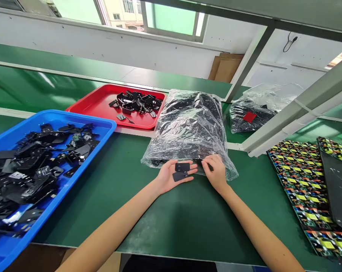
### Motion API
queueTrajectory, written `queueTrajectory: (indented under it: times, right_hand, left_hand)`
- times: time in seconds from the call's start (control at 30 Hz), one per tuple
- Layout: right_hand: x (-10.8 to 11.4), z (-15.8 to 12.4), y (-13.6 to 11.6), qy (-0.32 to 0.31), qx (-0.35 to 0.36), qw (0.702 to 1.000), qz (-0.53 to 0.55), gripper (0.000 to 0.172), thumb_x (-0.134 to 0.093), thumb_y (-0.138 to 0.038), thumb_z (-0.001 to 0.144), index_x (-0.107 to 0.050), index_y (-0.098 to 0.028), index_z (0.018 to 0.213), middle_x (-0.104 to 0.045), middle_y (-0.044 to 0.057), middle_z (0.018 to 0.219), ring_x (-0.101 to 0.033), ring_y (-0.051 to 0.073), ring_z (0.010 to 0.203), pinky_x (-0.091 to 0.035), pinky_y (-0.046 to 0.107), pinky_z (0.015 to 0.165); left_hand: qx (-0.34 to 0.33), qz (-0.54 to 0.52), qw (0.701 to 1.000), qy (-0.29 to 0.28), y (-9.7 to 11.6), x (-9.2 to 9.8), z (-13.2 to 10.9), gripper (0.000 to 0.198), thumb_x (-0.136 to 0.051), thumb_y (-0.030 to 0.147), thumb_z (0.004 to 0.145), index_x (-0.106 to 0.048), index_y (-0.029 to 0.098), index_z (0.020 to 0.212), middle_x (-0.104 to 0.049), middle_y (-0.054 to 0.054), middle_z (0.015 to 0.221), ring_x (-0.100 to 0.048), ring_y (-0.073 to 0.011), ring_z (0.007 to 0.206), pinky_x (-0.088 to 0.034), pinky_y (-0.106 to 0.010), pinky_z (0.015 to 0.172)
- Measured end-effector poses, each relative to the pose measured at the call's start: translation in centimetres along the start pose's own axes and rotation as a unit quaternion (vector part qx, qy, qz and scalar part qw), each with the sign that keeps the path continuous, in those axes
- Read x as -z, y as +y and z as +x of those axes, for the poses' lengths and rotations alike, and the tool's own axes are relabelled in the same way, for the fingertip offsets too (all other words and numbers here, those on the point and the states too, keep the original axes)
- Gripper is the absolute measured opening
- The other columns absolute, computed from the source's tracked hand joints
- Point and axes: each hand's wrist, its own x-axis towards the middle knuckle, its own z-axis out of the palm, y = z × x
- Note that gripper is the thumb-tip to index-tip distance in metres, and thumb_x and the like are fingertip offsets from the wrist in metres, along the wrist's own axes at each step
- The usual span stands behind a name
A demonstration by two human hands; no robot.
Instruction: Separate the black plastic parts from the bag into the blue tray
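Note:
My left hand is palm up with its fingers stretched out. Two flat black plastic pieces lie across its palm and fingers. Just to the right, my right hand is closed in a pinch at the near edge of a clear plastic bag. Something dark shows between its fingers, too small and covered to name. The bag lies flat on the green table and is filled with black parts.
A blue tray heaped with black plastic parts stands at left. Behind it, a red tray holds smaller black parts. Circuit boards are stacked at right, near a grey post. Another bag sits behind the post.

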Motion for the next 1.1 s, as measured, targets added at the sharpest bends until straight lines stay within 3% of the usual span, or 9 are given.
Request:
queueTrajectory:
  times: [0.17, 0.23, 0.4, 0.47, 0.63, 0.8, 1.0, 1.1]
  right_hand:
    - [0.2, -0.4, -1.6, 0.014, -0.089, 0.992, 0.092, 0.028, -0.043, -0.027, 0.091, -0.061, -0.019, 0.071, -0.055, 0.001, 0.066, -0.052, 0.014, 0.063, -0.042, 0.028, 0.057]
    - [-0.1, -0.8, -1.9, 0.016, -0.040, 0.997, 0.067, 0.022, -0.045, -0.026, 0.090, -0.065, -0.020, 0.082, -0.056, 0.001, 0.066, -0.053, 0.015, 0.063, -0.043, 0.029, 0.057]
    - [-0.8, -1.5, -2.1, -0.019, 0.198, 0.980, -0.027, 0.017, -0.056, -0.023, 0.085, -0.064, -0.022, 0.100, -0.064, 0.006, 0.080, -0.057, 0.018, 0.074, -0.044, 0.034, 0.065]
    - [-0.8, -1.5, -2.0, -0.041, 0.222, 0.974, -0.027, 0.022, -0.057, -0.025, 0.084, -0.062, -0.021, 0.106, -0.064, 0.008, 0.090, -0.058, 0.020, 0.080, -0.045, 0.036, 0.070]
    - [-0.2, -0.8, -0.6, -0.027, 0.114, 0.992, -0.037, 0.030, -0.044, -0.020, 0.089, -0.056, -0.022, 0.117, -0.060, 0.011, 0.109, -0.053, 0.023, 0.104, -0.043, 0.043, 0.087]
    - [-0.5, -0.4, 1.0, -0.042, 0.034, 0.985, -0.164, 0.035, -0.039, -0.020, 0.091, -0.051, -0.017, 0.124, -0.051, 0.014, 0.131, -0.037, 0.030, 0.127, -0.025, 0.057, 0.103]
    - [-0.7, -0.6, 1.0, -0.058, 0.018, 0.982, -0.180, 0.026, -0.040, -0.024, 0.092, -0.065, -0.020, 0.096, -0.062, 0.009, 0.115, -0.043, 0.029, 0.123, -0.021, 0.054, 0.105]
    - [-0.7, -0.6, 0.9, -0.053, 0.013, 0.982, -0.183, 0.024, -0.041, -0.025, 0.091, -0.064, -0.020, 0.095, -0.064, 0.009, 0.110, -0.046, 0.028, 0.120, -0.021, 0.054, 0.105]
  left_hand:
    - [0.015, -0.009, 1.000, 0.006, 0.1, -0.2, 0.0, 0.057, -0.039, 0.041, 0.089, -0.045, 0.000, 0.128, -0.057, -0.023, 0.122, -0.050, -0.0320, 0.119, -0.033, -0.046, 0.102]
    - [0.028, -0.021, 0.999, 0.009, 0.2, -0.2, 0.1, 0.060, -0.039, 0.044, 0.089, -0.043, 0.000, 0.129, -0.061, -0.024, 0.117, -0.054, -0.0322, 0.114, -0.035, -0.047, 0.100]
    - [0.042, -0.036, 0.998, 0.018, 0.2, -0.1, 0.1, 0.061, -0.039, 0.045, 0.088, -0.043, 0.002, 0.131, -0.067, -0.019, 0.104, -0.064, -0.0271, 0.094, -0.043, -0.042, 0.091]
    - [0.031, -0.035, 0.998, 0.030, 0.3, -0.1, 0.0, 0.059, -0.040, 0.043, 0.089, -0.045, 0.001, 0.130, -0.068, -0.019, 0.101, -0.065, -0.0243, 0.087, -0.045, -0.038, 0.088]
    - [0.014, -0.056, 0.998, 0.020, 0.5, -0.3, -0.3, 0.059, -0.042, 0.043, 0.088, -0.046, 0.001, 0.128, -0.062, -0.020, 0.117, -0.058, -0.0326, 0.107, -0.037, -0.049, 0.098]
    - [0.019, -0.058, 0.998, -0.020, 0.5, -0.2, -0.5, 0.060, -0.042, 0.046, 0.087, -0.046, 0.003, 0.129, -0.050, -0.020, 0.132, -0.047, -0.0385, 0.119, -0.031, -0.055, 0.102]
    - [0.008, -0.050, 0.999, -0.017, 0.6, -0.5, -0.6, 0.060, -0.040, 0.045, 0.088, -0.043, 0.003, 0.131, -0.050, -0.021, 0.131, -0.050, -0.0371, 0.116, -0.034, -0.053, 0.099]
    - [0.005, -0.039, 0.999, 0.003, 0.7, -0.8, -0.7, 0.058, -0.040, 0.043, 0.088, -0.044, 0.004, 0.130, -0.052, -0.021, 0.129, -0.055, -0.0361, 0.111, -0.039, -0.051, 0.095]
